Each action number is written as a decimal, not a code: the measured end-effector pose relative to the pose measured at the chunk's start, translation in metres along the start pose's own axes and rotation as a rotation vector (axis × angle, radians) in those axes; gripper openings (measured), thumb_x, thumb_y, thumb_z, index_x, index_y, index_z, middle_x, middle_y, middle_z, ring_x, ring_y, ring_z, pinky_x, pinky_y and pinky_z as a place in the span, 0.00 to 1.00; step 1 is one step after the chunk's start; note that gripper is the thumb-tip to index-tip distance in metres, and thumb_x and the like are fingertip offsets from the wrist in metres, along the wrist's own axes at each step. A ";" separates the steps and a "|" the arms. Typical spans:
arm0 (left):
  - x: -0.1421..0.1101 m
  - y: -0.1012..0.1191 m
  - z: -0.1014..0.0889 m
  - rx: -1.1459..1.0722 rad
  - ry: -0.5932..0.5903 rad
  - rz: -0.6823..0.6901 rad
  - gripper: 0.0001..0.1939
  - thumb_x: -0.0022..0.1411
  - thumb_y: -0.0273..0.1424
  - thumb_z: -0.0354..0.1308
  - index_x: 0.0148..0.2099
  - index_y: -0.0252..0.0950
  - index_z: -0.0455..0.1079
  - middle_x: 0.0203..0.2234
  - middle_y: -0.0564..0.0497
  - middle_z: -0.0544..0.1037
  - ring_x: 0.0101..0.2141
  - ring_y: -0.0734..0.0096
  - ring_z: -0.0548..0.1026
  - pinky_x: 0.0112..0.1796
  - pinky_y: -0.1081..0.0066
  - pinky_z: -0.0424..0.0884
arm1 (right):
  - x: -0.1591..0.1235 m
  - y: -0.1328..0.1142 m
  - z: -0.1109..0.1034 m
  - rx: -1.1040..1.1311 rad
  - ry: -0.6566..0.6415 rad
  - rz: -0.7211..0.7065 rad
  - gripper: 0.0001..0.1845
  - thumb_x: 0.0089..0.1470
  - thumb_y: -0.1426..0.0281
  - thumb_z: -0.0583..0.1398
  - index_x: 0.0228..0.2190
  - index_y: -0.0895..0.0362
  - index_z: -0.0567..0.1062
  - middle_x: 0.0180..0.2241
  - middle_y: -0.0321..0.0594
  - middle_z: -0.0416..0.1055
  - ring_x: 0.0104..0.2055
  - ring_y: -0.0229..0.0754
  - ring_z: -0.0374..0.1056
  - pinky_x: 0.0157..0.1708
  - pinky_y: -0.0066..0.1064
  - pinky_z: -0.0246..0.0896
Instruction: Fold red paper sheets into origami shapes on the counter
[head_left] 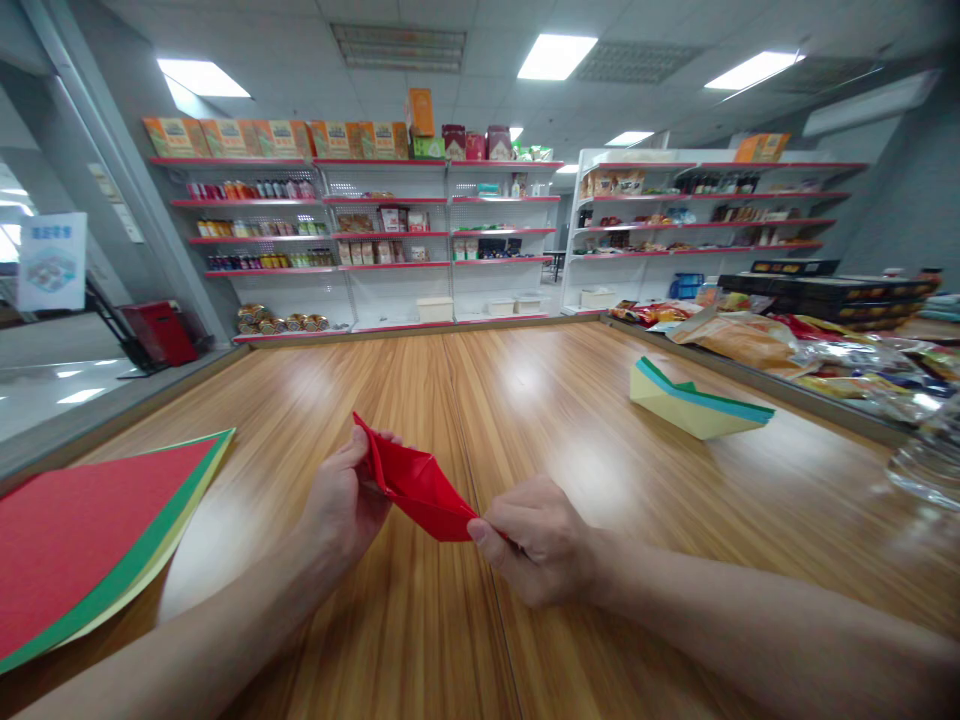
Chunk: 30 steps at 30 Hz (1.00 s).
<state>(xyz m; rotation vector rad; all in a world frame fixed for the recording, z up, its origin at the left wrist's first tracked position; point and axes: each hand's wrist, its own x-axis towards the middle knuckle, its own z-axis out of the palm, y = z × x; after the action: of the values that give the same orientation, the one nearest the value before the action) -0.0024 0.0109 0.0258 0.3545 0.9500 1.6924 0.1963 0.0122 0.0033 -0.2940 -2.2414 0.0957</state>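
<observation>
Red paper boat (431, 492), both hands (429, 515), wood tbl (405, 640), shop rm

Both forearms angled inward, left hand (349, 495) upright and pinching, right hand (541, 540) curled, pinching.

The left hand (346, 497) and right hand (541, 540) pinch opposite ends of a red paper boat (431, 492) above the wooden table (375, 630). Layered paper boats (697, 402) rest at two o'clock; coloured sheets (90, 530) lie at nine o'clock, and stocked shelves (386, 232) stand at twelve.
</observation>
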 end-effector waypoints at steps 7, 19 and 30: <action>-0.007 -0.003 -0.001 0.002 -0.015 0.027 0.12 0.64 0.24 0.49 0.29 0.29 0.69 0.20 0.50 0.73 0.20 0.74 0.72 0.23 0.74 0.72 | 0.004 -0.015 0.002 0.040 -0.044 -0.012 0.17 0.52 0.75 0.53 0.15 0.57 0.55 0.14 0.29 0.49 0.16 0.30 0.42 0.17 0.27 0.35; -0.036 -0.021 -0.004 0.548 -0.403 0.543 0.14 0.62 0.40 0.55 0.32 0.34 0.67 0.28 0.51 0.75 0.29 0.71 0.74 0.29 0.75 0.70 | 0.022 -0.018 -0.006 0.736 -0.378 0.902 0.36 0.34 0.55 0.70 0.43 0.58 0.68 0.37 0.39 0.70 0.34 0.38 0.64 0.29 0.27 0.59; -0.031 -0.030 -0.004 0.450 -0.362 0.398 0.14 0.63 0.42 0.53 0.40 0.35 0.67 0.32 0.51 0.75 0.28 0.75 0.73 0.29 0.76 0.70 | 0.017 -0.027 0.007 0.449 -0.216 0.819 0.14 0.44 0.66 0.64 0.32 0.57 0.68 0.24 0.32 0.67 0.22 0.32 0.59 0.20 0.23 0.53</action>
<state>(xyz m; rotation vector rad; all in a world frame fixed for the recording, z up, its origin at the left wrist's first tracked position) 0.0255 -0.0169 0.0080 1.1735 1.0238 1.6683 0.1757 -0.0092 0.0158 -0.9628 -2.0891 1.0853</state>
